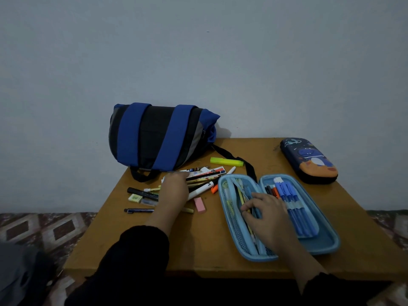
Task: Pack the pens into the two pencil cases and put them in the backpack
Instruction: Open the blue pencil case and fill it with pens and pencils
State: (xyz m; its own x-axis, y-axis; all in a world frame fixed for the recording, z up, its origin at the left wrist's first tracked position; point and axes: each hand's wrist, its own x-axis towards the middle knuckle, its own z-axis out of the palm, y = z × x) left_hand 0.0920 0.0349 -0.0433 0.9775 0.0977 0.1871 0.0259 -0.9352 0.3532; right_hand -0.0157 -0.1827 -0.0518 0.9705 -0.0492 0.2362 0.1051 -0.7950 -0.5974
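The light blue pencil case lies opened flat near the front of the table, both halves facing up so pens can be dropped straight in. Its right half already carries a row of blue pens laid side by side, which suggests packing is well under way. The right hand rests over the middle of the case, its fingers curled down onto the pencils in the mesh half, probably settling them so they lie flat; whether it actually pinches one cannot be told. The left hand reaches over the loose pile of pens left of the case, fingers bent down onto them; what it grips is hidden beneath the palm. A yellow highlighter and a pink eraser lie apart from the pile. The dark blue pencil case sits closed at the far right, seemingly waiting its turn. The backpack stands at the back edge, within reach for the last step.
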